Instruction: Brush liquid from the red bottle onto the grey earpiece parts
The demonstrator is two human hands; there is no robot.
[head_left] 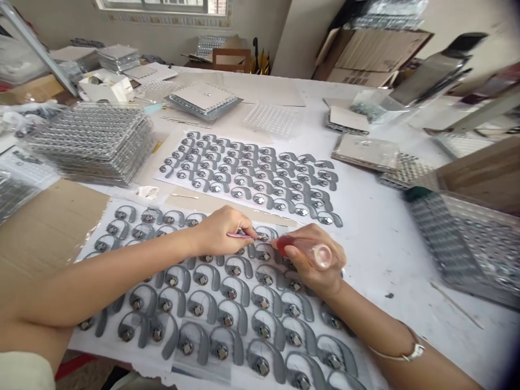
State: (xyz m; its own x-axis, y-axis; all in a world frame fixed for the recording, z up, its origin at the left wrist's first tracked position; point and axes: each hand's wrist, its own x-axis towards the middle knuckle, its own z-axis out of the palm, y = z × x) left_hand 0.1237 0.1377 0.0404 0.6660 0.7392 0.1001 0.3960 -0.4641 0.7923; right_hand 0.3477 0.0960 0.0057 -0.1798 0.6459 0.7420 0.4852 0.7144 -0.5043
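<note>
My left hand [221,232] is closed in a pinch on thin pink tweezers [244,236], whose tip touches a small round metal part on a grey hook-shaped piece [264,236]. My right hand [312,261] is wrapped round a small clear bottle with a red tip [303,249], tip pointing left toward the same piece. Both hands hover over a white sheet [101,230] covered with rows of several grey hook-shaped pieces, each bearing a metal disc. A thin bracelet is on my right wrist.
A second white sheet [162,176] of the same grey pieces lies farther back. Stacks of clear blister trays stand at the left [93,141] and right [467,244]. Cardboard [44,227], boxes and more trays crowd the table's far side.
</note>
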